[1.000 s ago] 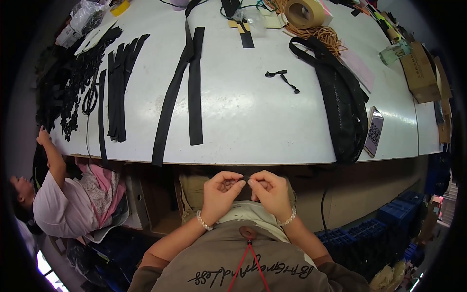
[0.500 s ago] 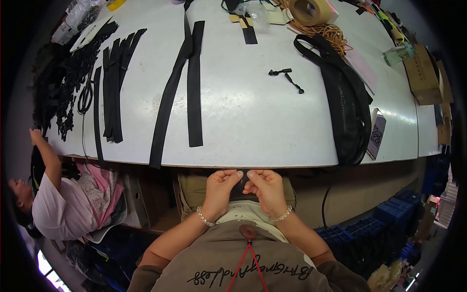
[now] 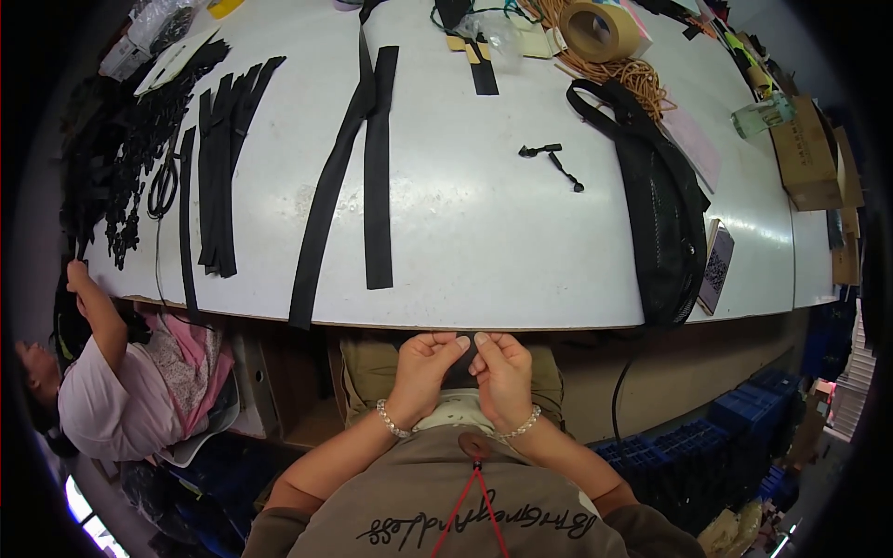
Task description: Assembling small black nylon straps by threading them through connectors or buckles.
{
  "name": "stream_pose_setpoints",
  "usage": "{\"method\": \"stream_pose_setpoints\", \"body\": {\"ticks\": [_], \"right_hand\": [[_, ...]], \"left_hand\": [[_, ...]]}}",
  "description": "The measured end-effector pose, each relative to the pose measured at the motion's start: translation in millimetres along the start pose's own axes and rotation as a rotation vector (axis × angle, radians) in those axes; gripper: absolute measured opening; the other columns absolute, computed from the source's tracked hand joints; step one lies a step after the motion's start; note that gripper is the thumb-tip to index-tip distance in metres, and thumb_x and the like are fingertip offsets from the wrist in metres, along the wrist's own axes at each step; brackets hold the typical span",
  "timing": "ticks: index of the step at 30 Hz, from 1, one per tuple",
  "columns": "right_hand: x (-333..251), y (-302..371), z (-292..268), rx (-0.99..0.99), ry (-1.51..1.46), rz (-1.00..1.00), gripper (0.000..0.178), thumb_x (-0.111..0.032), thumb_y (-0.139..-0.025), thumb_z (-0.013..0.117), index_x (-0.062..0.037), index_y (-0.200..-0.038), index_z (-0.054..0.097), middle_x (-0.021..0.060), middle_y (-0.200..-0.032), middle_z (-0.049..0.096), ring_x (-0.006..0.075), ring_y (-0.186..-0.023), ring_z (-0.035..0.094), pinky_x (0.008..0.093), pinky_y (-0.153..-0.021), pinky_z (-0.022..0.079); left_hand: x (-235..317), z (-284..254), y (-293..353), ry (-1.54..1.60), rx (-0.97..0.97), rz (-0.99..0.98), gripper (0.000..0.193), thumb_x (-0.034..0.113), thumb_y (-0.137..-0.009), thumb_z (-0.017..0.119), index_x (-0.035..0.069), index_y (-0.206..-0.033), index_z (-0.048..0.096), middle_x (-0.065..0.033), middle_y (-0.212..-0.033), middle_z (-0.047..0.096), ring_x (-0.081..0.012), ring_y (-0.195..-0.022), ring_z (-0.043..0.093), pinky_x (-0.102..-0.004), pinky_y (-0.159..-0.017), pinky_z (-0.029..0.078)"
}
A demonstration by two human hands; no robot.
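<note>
Just below the table's front edge, my left hand (image 3: 426,368) and my right hand (image 3: 503,368) are close together, thumbs nearly meeting. Both pinch a piece of black strap (image 3: 461,375), which hangs down between them towards my lap; much of it is hidden by my fingers. On the white table (image 3: 465,251) ahead lie two long black straps (image 3: 379,186), the left one reaching the front edge. Two short black cord pieces with end fittings (image 3: 565,171) lie to the right of them.
A black bag (image 3: 656,195) lies at the right, next to a phone (image 3: 715,265). Behind are brown cord (image 3: 642,79) and a tape roll (image 3: 595,33). More black straps (image 3: 219,177) lie at left. A co-worker (image 3: 130,391) sits at far left.
The view has shifted slightly, so the table's things appear a little lower. My hands stay pinched on the strap, drawn slightly closer together. The co-worker's arm has moved a little.
</note>
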State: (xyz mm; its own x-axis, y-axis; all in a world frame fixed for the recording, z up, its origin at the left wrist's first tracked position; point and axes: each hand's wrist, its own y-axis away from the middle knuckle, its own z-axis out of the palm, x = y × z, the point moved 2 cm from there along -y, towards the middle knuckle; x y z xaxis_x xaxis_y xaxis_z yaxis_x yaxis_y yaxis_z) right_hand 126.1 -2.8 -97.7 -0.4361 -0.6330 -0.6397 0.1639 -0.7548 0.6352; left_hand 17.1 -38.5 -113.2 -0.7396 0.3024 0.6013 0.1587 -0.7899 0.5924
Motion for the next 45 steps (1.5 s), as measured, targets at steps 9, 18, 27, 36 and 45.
{"method": "stream_pose_setpoints", "body": {"ticks": [9,18,27,36,45], "right_hand": [[4,3,11,0.123,-0.049,-0.035,0.006,-0.005,-0.087,0.059,-0.0034,-0.082,0.057,-0.0009,-0.066,0.052,0.0059,-0.054,0.044,0.0198,-0.049,0.037],[-2,0,1,-0.016,-0.045,0.051,0.008,-0.007,-0.087,0.06,-0.0037,-0.082,0.056,0.002,-0.069,0.056,0.0097,-0.06,0.052,0.0236,-0.056,0.045],[-5,-2,-7,-0.085,0.043,0.055,0.004,-0.005,-0.086,0.062,-0.0026,-0.086,0.058,0.003,-0.073,0.058,0.0097,-0.061,0.056,0.0246,-0.056,0.049],[10,-1,3,0.057,-0.023,-0.091,0.003,-0.002,-0.085,0.06,-0.002,-0.087,0.058,0.0012,-0.074,0.057,0.0076,-0.058,0.048,0.0222,-0.053,0.042],[5,-1,5,0.022,-0.027,-0.026,0.004,-0.004,-0.087,0.06,-0.0026,-0.085,0.057,0.0004,-0.072,0.055,0.0072,-0.058,0.047,0.0215,-0.053,0.041]], "left_hand": [[1,-8,-3,-0.091,-0.049,-0.072,0.009,0.005,-0.085,0.064,0.0,-0.092,0.065,-0.0019,-0.079,0.066,-0.0034,-0.066,0.057,-0.0154,-0.055,0.043],[-2,-3,-3,-0.015,-0.062,-0.056,0.008,0.008,-0.086,0.064,0.001,-0.089,0.064,-0.0005,-0.078,0.064,-0.0034,-0.065,0.055,-0.0166,-0.056,0.043],[-1,-3,-3,-0.019,-0.009,0.008,0.009,0.008,-0.085,0.065,0.0,-0.087,0.065,-0.0029,-0.083,0.065,-0.0065,-0.073,0.057,-0.0193,-0.065,0.045],[6,-4,-7,-0.145,-0.068,0.011,0.008,0.009,-0.086,0.065,0.002,-0.087,0.067,-0.0004,-0.079,0.065,-0.0041,-0.068,0.054,-0.0184,-0.06,0.043],[10,-6,-2,-0.154,-0.06,-0.12,0.009,0.012,-0.087,0.064,0.004,-0.089,0.066,0.0034,-0.074,0.062,-0.0013,-0.057,0.046,-0.0167,-0.049,0.034]]}}
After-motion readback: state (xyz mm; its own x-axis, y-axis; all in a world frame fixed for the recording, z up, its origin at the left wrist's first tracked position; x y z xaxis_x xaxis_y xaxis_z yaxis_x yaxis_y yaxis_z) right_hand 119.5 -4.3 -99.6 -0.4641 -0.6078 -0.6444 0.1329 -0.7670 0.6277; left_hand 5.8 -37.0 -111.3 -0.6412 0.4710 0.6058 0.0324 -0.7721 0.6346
